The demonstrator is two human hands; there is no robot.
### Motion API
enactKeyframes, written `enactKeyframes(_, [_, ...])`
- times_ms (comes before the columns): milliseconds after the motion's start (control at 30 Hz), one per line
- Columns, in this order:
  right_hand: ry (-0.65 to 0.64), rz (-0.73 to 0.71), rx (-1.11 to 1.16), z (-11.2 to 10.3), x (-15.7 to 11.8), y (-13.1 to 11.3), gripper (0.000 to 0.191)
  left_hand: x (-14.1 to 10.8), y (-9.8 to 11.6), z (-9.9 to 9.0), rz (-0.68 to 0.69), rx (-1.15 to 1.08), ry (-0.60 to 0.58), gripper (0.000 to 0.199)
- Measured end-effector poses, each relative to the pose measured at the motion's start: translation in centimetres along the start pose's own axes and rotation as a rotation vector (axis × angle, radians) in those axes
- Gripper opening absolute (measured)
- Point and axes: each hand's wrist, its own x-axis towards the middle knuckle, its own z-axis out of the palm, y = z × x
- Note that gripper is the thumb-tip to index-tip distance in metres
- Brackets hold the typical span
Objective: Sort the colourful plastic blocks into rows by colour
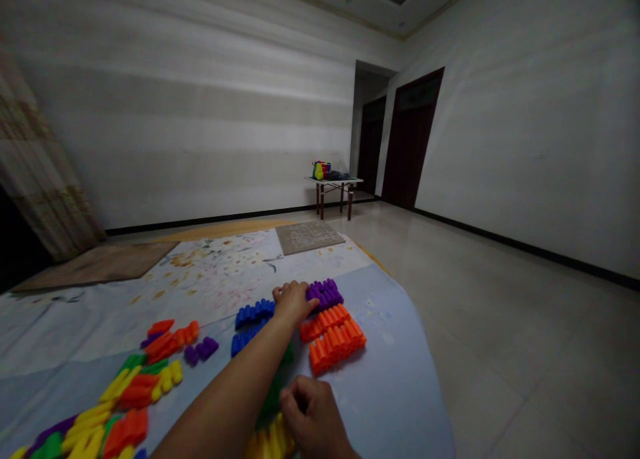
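Two walls (225, 125) rise beyond floral cloth (210, 279), near whose right edge left hand (293, 300) touches purple tubes (327, 295), right hand (315, 412) curls, both grips unclear

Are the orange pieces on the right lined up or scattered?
Lined up: the orange pieces lie side by side in rows, next to the purple pieces by the left hand.

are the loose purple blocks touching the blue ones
Apart. The head view shows bare cloth between the loose purple blocks and the blue blocks.
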Motion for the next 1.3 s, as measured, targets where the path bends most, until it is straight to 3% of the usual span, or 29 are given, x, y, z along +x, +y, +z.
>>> enactKeyframes(167, [0.015, -0.013, 0.03, 0.4, 0.2, 0.3, 0.023, 1.6, 2.2, 0.5, 0.045, -0.002, -0.016, 0.04])
enactKeyframes(467, [0.023, -0.022, 0.061, 0.6, 0.4, 0.6, 0.015, 2.8, 3.6, 2.0, 0.049, -0.034, -0.066, 0.042])
enactKeyframes(667, [0.025, -0.014, 0.053, 0.8, 0.4, 1.1, 0.017, 2.7, 3.8, 1.4, 0.06, -0.095, -0.049, 0.045])
enactKeyframes(800, [-0.006, -0.005, 0.042, 0.4, 0.2, 0.7, 0.02, 1.6, 3.2, 0.0, 0.065, -0.169, 0.015, 0.044])
enactKeyframes(900, [-0.032, 0.007, 0.034, 0.0, -0.2, 0.1, 0.027, -0.9, 1.8, -1.9, 0.076, -0.235, 0.088, 0.038])
enactKeyframes(1033, [-0.056, 0.004, 0.047, -0.4, -0.5, -0.2, 0.034, -6.5, -1.5, -4.4, 0.086, -0.308, 0.143, 0.037])
enactKeyframes(1133, [-0.06, -0.009, 0.053, -0.6, -0.6, 0.1, 0.035, -11.6, -5.2, -5.3, 0.042, -0.395, 0.197, 0.041])
enactKeyframes(1300, [-0.085, -0.005, 0.043, -0.8, -0.7, 0.4, 0.037, -18.8, -12.1, -5.3, -0.144, -0.432, 0.261, 0.036])
